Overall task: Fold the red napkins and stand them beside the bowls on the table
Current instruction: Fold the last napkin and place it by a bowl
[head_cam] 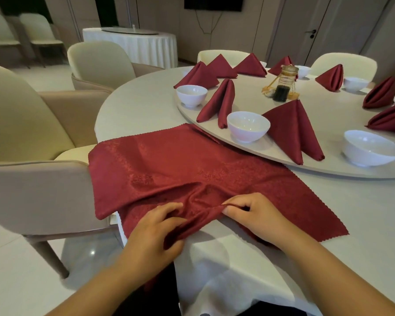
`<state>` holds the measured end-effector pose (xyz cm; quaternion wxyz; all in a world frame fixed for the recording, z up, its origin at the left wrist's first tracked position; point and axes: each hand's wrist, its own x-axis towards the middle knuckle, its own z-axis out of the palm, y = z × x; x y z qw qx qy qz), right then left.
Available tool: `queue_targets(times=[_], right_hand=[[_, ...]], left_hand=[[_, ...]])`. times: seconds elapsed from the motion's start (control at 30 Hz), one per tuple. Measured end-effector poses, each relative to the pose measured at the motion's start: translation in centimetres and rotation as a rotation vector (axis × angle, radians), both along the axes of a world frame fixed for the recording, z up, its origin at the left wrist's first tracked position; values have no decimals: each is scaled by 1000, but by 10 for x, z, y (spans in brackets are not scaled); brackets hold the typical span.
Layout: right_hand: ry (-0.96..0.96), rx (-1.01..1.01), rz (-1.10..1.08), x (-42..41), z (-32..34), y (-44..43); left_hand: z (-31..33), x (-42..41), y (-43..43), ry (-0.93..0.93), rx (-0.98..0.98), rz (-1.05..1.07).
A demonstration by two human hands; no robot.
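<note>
Hands, left (pixel 156 226) and right (pixel 253 213), pinch the napkin's (pixel 192 165) near edge between them, likely starting a fold.

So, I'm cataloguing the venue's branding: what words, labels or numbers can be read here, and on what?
No readable text anywhere.
Condiment jars: any label is too blurred to read.
Unfolded napkin: woven pattern only, no lettering.
Bowls: plain white.
</note>
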<state>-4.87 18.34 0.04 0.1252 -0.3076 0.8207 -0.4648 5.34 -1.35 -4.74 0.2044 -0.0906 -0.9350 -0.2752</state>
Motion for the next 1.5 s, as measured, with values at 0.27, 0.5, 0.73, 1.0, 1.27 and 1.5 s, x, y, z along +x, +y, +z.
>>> queue_targets(times=[0.27, 0.5, 0.73, 1.0, 1.27, 1.5], right_hand=[[15, -38, -66, 12, 13, 12], [-200, -29, 50, 34, 35, 20], [-180, -21, -26, 15, 31, 24], [75, 176, -232, -36, 7, 21], [-9, 196, -213, -54, 20, 41], [-94, 163, -277, -48, 5, 90]], left_hand=[[37, 28, -35, -22, 242, 248], [110, 48, -61, -364, 577, -49], [126, -31, -75, -595, 186, 85], [86, -140, -45, -469, -216, 307], [49, -204, -38, -377, -138, 342], [48, -239, -46, -237, -127, 456]])
